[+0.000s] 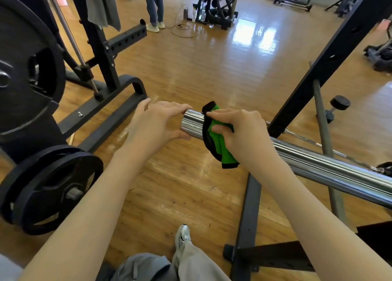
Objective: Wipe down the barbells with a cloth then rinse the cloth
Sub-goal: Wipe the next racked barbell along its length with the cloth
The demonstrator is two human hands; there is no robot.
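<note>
- The right hand (pixel 244 130) grips a green cloth (pixel 218 140) wrapped over the chrome barbell (pixel 318 162) sleeve, near its end.
- The left hand (pixel 157 123) cups the sleeve's tip, fingers curled around it.
- Weight plates (pixel 53 187) stand at left.

Bare forearms are seen, no sleeves; loose grey fabric trousers (pixel 152 266) and a silver-white trainer (pixel 182 236) are worn, bottom centre.

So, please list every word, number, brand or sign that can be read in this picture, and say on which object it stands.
None can be read.
Large weight plate: raised marks, too blurred to read.
Smaller weight plates: no legible marking.
Barbell sleeve and green cloth: no text visible.
</note>
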